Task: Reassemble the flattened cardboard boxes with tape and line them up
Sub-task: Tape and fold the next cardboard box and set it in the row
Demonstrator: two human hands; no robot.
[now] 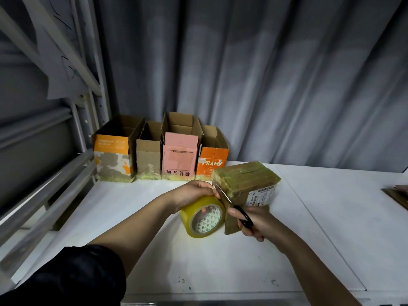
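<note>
A brown cardboard box (247, 180) stands on the white table (141, 217), its top covered in yellowish tape and a white label on its side. My left hand (194, 193) grips a roll of clear yellow tape (204, 218) right beside the box's left face. My right hand (257, 221) holds black-handled scissors (234, 208), their blades pointing up-left at the stretch of tape between roll and box. Several open boxes stand in a row at the back: an orange-and-white one (112, 155), a plain brown one (148, 157), a pink one (180, 155) and an orange one (212, 162).
A grey metal shelving frame (66, 151) runs along the table's left side. A grey curtain hangs behind. Flattened cardboard (397, 195) lies at the table's right edge. A seam in the tabletop runs diagonally on the right.
</note>
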